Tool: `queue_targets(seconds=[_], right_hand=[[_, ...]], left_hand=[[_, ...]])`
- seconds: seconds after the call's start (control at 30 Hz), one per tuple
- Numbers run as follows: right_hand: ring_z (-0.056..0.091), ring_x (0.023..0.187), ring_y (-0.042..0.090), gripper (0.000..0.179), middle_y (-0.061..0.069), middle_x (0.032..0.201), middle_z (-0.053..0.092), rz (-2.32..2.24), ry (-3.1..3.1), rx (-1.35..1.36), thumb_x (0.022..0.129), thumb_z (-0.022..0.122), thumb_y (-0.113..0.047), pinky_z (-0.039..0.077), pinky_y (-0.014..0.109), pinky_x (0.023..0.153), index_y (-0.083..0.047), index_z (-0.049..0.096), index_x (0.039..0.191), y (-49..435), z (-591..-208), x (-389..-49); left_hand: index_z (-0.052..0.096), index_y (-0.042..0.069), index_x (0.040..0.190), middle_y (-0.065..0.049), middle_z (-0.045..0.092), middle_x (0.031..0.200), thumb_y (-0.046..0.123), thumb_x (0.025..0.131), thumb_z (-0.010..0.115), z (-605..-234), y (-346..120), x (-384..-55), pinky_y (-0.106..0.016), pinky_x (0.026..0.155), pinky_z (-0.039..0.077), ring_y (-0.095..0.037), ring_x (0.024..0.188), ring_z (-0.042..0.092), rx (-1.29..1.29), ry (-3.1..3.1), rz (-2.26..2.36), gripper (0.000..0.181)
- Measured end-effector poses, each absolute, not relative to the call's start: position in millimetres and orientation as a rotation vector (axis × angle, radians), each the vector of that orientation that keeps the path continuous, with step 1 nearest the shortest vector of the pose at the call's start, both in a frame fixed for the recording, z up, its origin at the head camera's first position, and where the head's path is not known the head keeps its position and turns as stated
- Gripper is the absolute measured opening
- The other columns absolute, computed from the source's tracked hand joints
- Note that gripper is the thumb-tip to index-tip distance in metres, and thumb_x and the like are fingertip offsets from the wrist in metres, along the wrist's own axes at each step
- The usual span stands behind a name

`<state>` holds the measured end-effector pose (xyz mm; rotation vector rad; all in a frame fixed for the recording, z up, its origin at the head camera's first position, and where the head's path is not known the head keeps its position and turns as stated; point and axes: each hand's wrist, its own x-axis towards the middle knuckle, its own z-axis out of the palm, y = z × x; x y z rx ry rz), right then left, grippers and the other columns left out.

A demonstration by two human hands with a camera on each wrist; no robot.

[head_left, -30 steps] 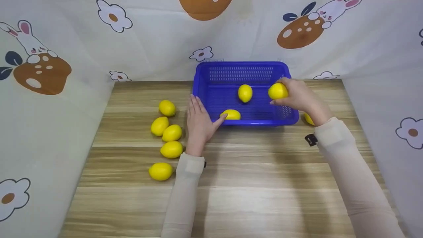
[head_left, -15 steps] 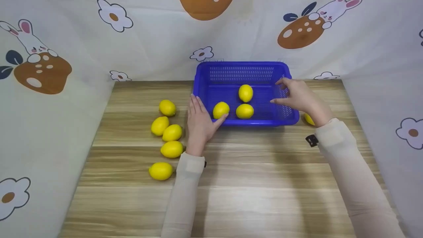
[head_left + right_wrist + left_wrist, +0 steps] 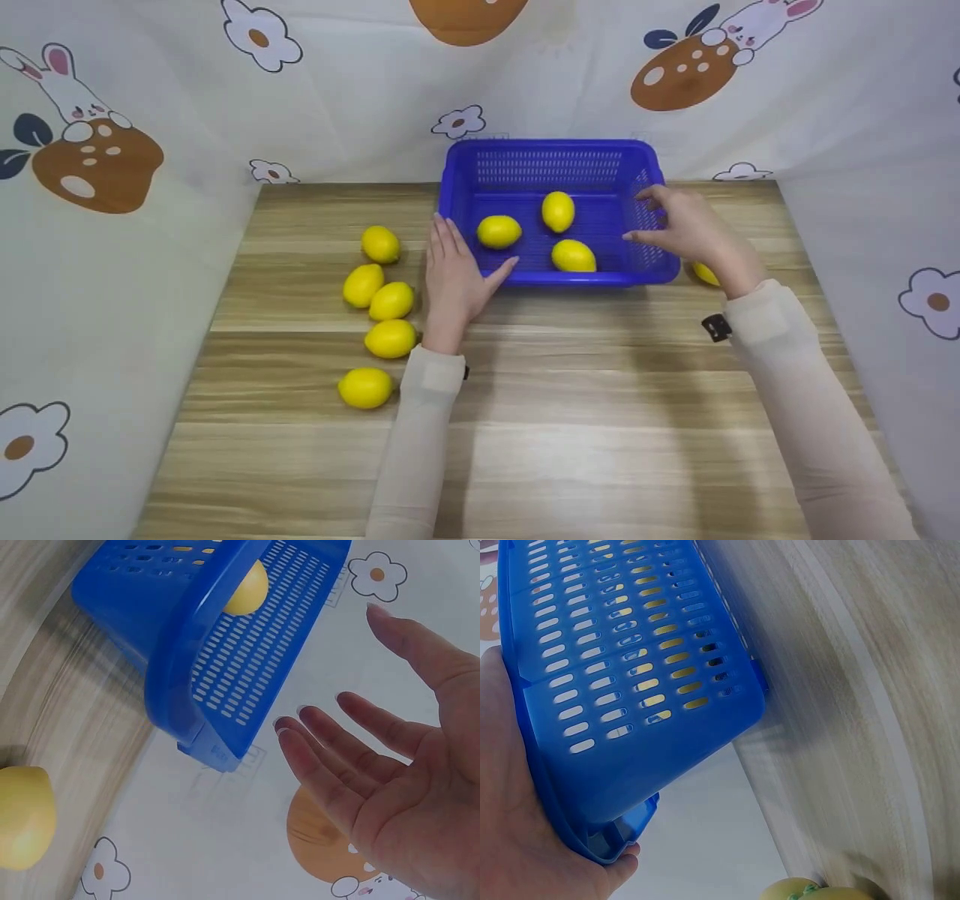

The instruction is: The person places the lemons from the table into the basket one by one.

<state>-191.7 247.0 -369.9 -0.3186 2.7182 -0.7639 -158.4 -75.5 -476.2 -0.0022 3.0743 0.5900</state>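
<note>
- Sleeves [image 3: 817, 420], pale and long, reach in from the near side above a wood-grain worktop [image 3: 555, 457]; a small black piece [image 3: 716, 328] shows beside the right cuff.
- Nearest lemon [image 3: 365, 388] lies on the left part of the worktop.
- Beyond it, four more lemons [image 3: 390, 339] form an uneven row running away; the middle two look to be touching.
- Left hand [image 3: 454, 289] rests at the near left corner of a blue basket [image 3: 570, 278], fingers straight along the outside of its left wall, thumb stretched out over the near rim.
- Right of the basket, a partly hidden lemon [image 3: 706, 273] lies behind the right wrist.
- Basket stands upright on the far part of the worktop, holding a near lemon [image 3: 574, 256] by the near wall, a left lemon [image 3: 499, 232] and a far lemon [image 3: 558, 211], all apart.
- Right hand [image 3: 690, 221] hangs at the basket's right rim, its loosely bent fingers spread away from the thumb.
- Farthest back, white cloth [image 3: 360, 112] printed with flowers and rabbits hangs behind the worktop.
</note>
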Motion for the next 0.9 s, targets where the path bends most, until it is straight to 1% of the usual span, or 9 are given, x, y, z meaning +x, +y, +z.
queue_targets(seconds=[0.17, 0.4, 0.53, 0.73, 0.9], right_hand=[[0.054, 0.131, 0.054, 0.074, 0.038, 0.146, 0.052, -0.762, 2.720, -0.297, 0.099, 0.076, -0.029, 0.046, 0.067, 0.109, 0.009, 0.042, 0.153, 253, -375, -187], [0.058, 0.124, 0.055, 0.073, 0.039, 0.140, 0.056, -0.787, 2.764, -0.339, 0.097, 0.077, -0.028, 0.048, 0.067, 0.106, 0.010, 0.046, 0.151, 260, -382, -182], [0.059, 0.121, 0.055, 0.075, 0.039, 0.140, 0.056, -0.800, 2.757, -0.334, 0.098, 0.077, -0.030, 0.051, 0.067, 0.102, 0.011, 0.044, 0.152, 263, -385, -180], [0.062, 0.116, 0.053, 0.070, 0.039, 0.135, 0.059, -0.817, 2.791, -0.357, 0.099, 0.076, -0.024, 0.054, 0.065, 0.097, 0.012, 0.045, 0.150, 266, -389, -175], [0.062, 0.117, 0.055, 0.066, 0.038, 0.135, 0.059, -0.835, 2.825, -0.372, 0.099, 0.075, -0.022, 0.054, 0.065, 0.097, 0.012, 0.047, 0.148, 269, -393, -171]], left_hand=[[0.006, -0.011, 0.164, -0.031, -0.002, 0.174, 0.081, 0.095, 0.048, -477, -75, -159, -0.046, 0.133, 0.011, -0.041, 0.163, 0.006, -0.005, 3.072, 0.590, 0.123], [0.005, -0.011, 0.164, -0.030, -0.002, 0.174, 0.081, 0.095, 0.049, -476, -75, -158, -0.046, 0.133, 0.011, -0.041, 0.163, 0.008, -0.009, 3.065, 0.591, 0.122], [0.003, -0.010, 0.164, -0.030, -0.004, 0.174, 0.081, 0.095, 0.049, -477, -75, -158, -0.046, 0.133, 0.010, -0.040, 0.163, 0.006, -0.020, 3.057, 0.592, 0.123], [0.005, -0.011, 0.164, -0.030, -0.003, 0.174, 0.081, 0.095, 0.049, -477, -75, -159, -0.046, 0.133, 0.011, -0.041, 0.163, 0.007, -0.013, 3.067, 0.588, 0.123], [0.007, -0.012, 0.164, -0.031, -0.001, 0.173, 0.081, 0.095, 0.049, -477, -75, -159, -0.046, 0.133, 0.012, -0.042, 0.163, 0.009, -0.003, 3.082, 0.578, 0.123]])
